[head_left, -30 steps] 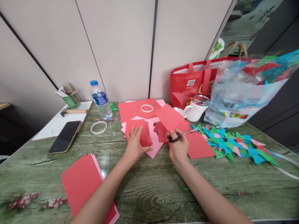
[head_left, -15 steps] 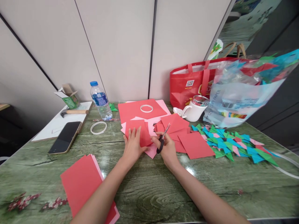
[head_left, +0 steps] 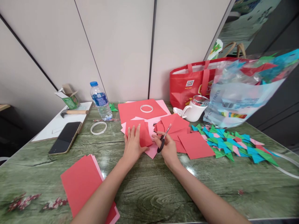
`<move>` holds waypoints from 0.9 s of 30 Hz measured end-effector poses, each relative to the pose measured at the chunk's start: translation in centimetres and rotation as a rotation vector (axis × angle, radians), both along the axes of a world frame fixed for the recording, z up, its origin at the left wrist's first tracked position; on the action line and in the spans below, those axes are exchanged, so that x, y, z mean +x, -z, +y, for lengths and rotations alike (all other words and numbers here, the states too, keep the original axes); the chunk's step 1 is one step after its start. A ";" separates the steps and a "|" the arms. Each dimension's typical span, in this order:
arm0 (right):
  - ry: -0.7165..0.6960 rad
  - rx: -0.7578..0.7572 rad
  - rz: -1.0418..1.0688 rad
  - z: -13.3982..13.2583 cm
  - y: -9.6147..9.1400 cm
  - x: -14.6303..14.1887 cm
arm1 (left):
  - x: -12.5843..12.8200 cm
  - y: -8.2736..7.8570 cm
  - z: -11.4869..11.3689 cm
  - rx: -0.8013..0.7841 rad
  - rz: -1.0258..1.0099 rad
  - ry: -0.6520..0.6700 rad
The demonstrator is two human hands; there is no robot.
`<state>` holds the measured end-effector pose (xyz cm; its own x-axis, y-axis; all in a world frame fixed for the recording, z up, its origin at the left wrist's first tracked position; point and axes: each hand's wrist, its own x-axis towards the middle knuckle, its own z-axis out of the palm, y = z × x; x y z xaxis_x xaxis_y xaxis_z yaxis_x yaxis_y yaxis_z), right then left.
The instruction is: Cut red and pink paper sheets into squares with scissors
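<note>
Scissors (head_left: pixel 162 143) sit in the right hand (head_left: pixel 169 152), fingers wrapped around the black handle, blades directed toward 1 o'clock. Whether the blades are fully together cannot be told. Clock positions refer to the left hand (head_left: pixel 133 146), with 12 o'clock toward the wall.

The left hand lies flat, fingers spread and released, bearing on red paper pieces (head_left: pixel 142 132). These pieces overlap pink paper (head_left: pixel 153 151) with jagged edges. The right hand is at 3 o'clock, its foremost fingertips just beside the pink paper. A pile of red squares (head_left: pixel 175 123) is at 2 o'clock; folded paper shapes (head_left: pixel 233 143) are spread over the bench (head_left: pixel 144 199) at 3 o'clock.

Hazards:
1. Blade contact. If the right wrist dips or rolls, the scissor tips may score or pierce the red squares.
2. Paper shift. If the left hand slides or presses unevenly, the loose pieces beneath may skew.
3. Arm sweep. A wide right-arm movement toward 3 o'clock could scatter the folded paper shapes; a reach toward 2 o'clock could bump the mug (head_left: pixel 195 111).
4. Drag. The left forearm crosses above the sheet stack (head_left: pixel 81 183) at 8 o'clock; lowering it could displace the sheets.
</note>
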<state>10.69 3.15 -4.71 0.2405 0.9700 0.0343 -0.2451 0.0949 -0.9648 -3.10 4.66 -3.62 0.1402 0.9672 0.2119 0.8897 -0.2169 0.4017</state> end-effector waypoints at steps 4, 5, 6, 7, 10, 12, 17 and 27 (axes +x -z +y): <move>-0.029 0.025 0.010 -0.3 -0.3 -0.1 | 0.0 -0.2 0.0 0.056 -0.043 0.020; -0.027 0.027 0.006 -0.3 -0.4 -0.1 | 0.1 -0.2 -0.1 0.063 -0.057 0.023; -0.024 0.029 0.004 -0.3 -0.4 0.0 | 0.1 -0.3 -0.1 0.068 -0.069 0.025; -0.020 0.029 0.009 -0.4 -0.5 0.0 | 0.1 -0.3 -0.1 0.072 -0.082 0.027; -0.018 0.015 0.061 -0.3 -0.5 0.0 | 0.1 -0.3 -0.2 0.100 -0.128 0.039; -0.019 0.002 0.087 -0.2 -0.5 -0.1 | 0.1 -0.2 -0.1 0.128 -0.165 0.036; -0.030 -0.004 0.104 -0.2 -0.6 -0.1 | -0.1 -1.0 -0.2 0.294 -0.383 0.020; -0.053 0.085 0.137 -0.4 -1.2 -0.1 | 0.4 -4.4 -1.9 0.498 -0.876 0.004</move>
<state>10.55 2.71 -3.51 0.1970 0.9765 0.0874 -0.3803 0.1583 -0.9112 -2.73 2.78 0.77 -0.2561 0.7403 0.6216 0.3233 -0.5404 0.7768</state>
